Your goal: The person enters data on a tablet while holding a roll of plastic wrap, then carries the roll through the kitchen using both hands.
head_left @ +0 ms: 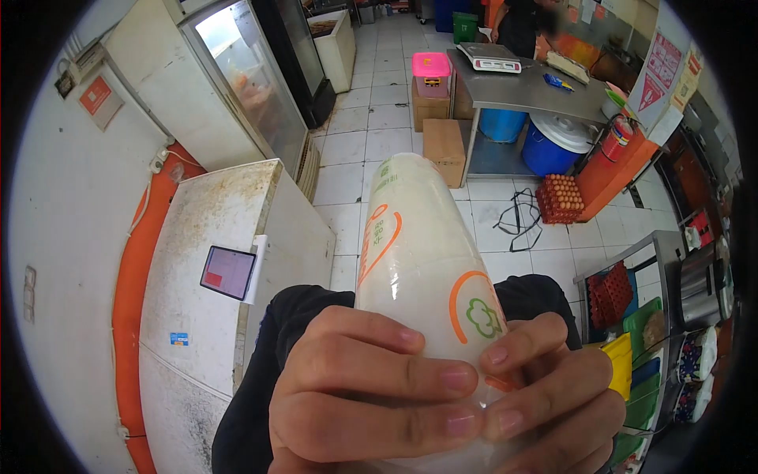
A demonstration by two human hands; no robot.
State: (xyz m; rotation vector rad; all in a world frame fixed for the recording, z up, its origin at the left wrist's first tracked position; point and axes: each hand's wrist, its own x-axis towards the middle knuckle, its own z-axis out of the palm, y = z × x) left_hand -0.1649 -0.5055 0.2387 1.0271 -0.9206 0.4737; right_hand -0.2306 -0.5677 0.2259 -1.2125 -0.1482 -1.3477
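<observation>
Close in front of me is a long white roll-shaped pack [418, 245] in glossy clear plastic, which looks like a sleeve of stacked paper cups. Orange and green print shows on its side, and its far end points away from me. My left hand [363, 387] grips its near end from the left, fingers curled over the top. From the right, my right hand [553, 395] is closed on the same end, its fingertips almost meeting those of the left. The near end of the pack is mostly hidden by my fingers.
A white chest [205, 229] with a tablet [227, 272] stands at left. Ahead right is a metal table [529, 91] with a scale [489, 58]. Egg trays [560, 199], a black strap [517, 221] and cardboard boxes [444, 150] sit on the floor. A person [521, 28] stands beyond.
</observation>
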